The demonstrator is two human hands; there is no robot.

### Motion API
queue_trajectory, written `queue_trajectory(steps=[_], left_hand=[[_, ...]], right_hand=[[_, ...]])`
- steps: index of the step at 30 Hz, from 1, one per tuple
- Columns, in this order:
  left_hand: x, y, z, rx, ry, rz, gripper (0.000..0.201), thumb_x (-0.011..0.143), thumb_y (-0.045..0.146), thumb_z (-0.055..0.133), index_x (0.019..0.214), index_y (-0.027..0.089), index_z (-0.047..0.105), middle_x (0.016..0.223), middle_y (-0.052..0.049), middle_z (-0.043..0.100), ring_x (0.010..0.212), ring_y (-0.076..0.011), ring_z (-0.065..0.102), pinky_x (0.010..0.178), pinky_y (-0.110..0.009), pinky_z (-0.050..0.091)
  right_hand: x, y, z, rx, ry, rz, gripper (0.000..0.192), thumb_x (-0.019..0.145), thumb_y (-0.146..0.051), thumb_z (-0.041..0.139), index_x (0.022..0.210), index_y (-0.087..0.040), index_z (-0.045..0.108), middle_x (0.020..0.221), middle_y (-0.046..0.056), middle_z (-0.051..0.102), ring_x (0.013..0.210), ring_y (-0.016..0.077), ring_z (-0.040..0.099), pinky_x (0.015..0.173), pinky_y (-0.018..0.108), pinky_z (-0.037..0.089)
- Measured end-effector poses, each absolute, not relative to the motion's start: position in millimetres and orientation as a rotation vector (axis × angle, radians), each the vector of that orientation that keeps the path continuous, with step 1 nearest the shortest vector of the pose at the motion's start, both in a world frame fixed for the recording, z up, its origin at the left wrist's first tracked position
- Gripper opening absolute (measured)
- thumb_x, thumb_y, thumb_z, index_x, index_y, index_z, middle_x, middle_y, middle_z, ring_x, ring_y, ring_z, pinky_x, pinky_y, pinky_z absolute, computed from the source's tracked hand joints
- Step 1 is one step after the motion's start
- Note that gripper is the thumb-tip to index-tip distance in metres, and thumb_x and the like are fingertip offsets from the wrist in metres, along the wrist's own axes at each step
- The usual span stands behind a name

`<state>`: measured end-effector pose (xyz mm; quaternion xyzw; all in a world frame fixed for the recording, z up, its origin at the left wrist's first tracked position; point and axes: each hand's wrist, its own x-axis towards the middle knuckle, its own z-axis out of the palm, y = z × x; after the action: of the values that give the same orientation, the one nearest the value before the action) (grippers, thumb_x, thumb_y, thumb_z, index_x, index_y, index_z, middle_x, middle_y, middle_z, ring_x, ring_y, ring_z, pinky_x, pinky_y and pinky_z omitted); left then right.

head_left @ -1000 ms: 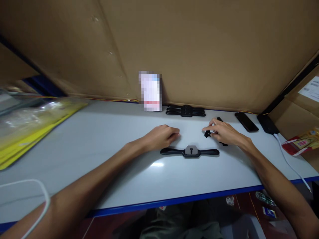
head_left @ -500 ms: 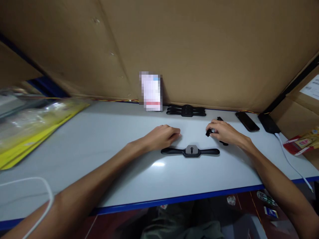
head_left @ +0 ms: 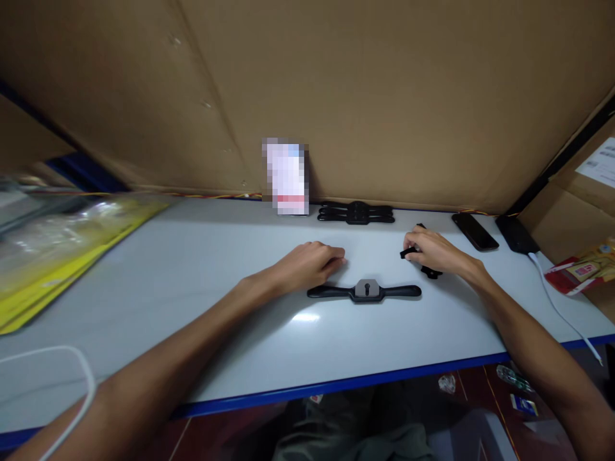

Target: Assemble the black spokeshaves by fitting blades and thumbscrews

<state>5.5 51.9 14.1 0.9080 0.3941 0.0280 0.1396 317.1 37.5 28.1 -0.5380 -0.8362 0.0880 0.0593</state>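
Note:
A black spokeshave (head_left: 339,293) with a grey blade plate (head_left: 367,288) on its middle lies crosswise on the table. Just behind its left handle, my left hand (head_left: 314,262) rests with its fingers curled closed. Whatever its fingertips hold, if anything, is hidden. Farther right, my right hand (head_left: 430,248) pinches a small black metal part (head_left: 408,253) between thumb and fingers. More black metal parts (head_left: 431,273) lie beneath that hand, mostly covered by it. Against the back wall, several black spokeshave bodies (head_left: 356,213) are lined up close together.
A phone with a blurred screen (head_left: 291,179) leans on the cardboard wall. At the back right lie a dark phone (head_left: 475,232) and a black power bank (head_left: 516,235) with a white cable (head_left: 552,288). Plastic bags on yellow sheets (head_left: 96,246) cover the left side.
My right hand has turned the small black part a little, so it shows flatter and narrower. The whole view has shifted slightly; my left hand and the front spokeshave stay put.

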Motion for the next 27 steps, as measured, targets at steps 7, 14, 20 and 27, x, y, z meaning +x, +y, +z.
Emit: queue_trajectory(steps=[7, 14, 20, 27], left_hand=[[6.2, 51.1, 13.8, 2.615, 1.158, 0.099, 0.030, 0.098, 0.033, 0.037, 0.070, 0.022, 0.041, 0.061, 0.000, 0.044, 0.057, -0.0166, 0.037, 0.060, -0.031, 0.021], [4.2, 54.5, 7.7, 2.630, 1.149, 0.119, 0.031, 0.100, 0.032, 0.040, 0.071, 0.022, 0.045, 0.061, 0.000, 0.046, 0.057, -0.0162, 0.039, 0.059, -0.031, 0.021], [3.9, 54.7, 7.1, 2.643, 1.148, 0.124, 0.031, 0.100, 0.031, 0.040, 0.071, 0.021, 0.046, 0.061, 0.000, 0.046, 0.057, -0.0163, 0.040, 0.059, -0.031, 0.022], [3.6, 55.7, 5.7, 2.632, 1.155, 0.112, 0.031, 0.100, 0.033, 0.039, 0.072, 0.022, 0.047, 0.062, -0.001, 0.048, 0.058, -0.0168, 0.040, 0.060, -0.031, 0.021]], right_hand=[[311.7, 38.8, 28.8, -1.656, -2.438, 0.340, 0.007, 0.087, -0.019, 0.068, 0.092, -0.021, 0.064, 0.090, 0.003, 0.069, 0.082, 0.0194, 0.058, 0.068, 0.029, 0.035], [302.2, 33.9, 39.2, -1.657, -2.279, 0.230, 0.034, 0.085, -0.012, 0.065, 0.117, -0.023, 0.069, 0.088, 0.000, 0.073, 0.072, 0.0168, 0.059, 0.066, 0.028, 0.034], [302.4, 32.7, 42.1, -1.597, -2.213, 0.301, 0.037, 0.086, -0.011, 0.056, 0.116, -0.021, 0.075, 0.076, 0.000, 0.067, 0.062, 0.0142, 0.052, 0.064, 0.029, 0.035], [301.5, 33.4, 38.2, -1.530, -2.154, 0.424, 0.043, 0.078, -0.007, 0.053, 0.114, -0.017, 0.074, 0.083, 0.003, 0.067, 0.065, 0.0141, 0.055, 0.066, 0.028, 0.043]])
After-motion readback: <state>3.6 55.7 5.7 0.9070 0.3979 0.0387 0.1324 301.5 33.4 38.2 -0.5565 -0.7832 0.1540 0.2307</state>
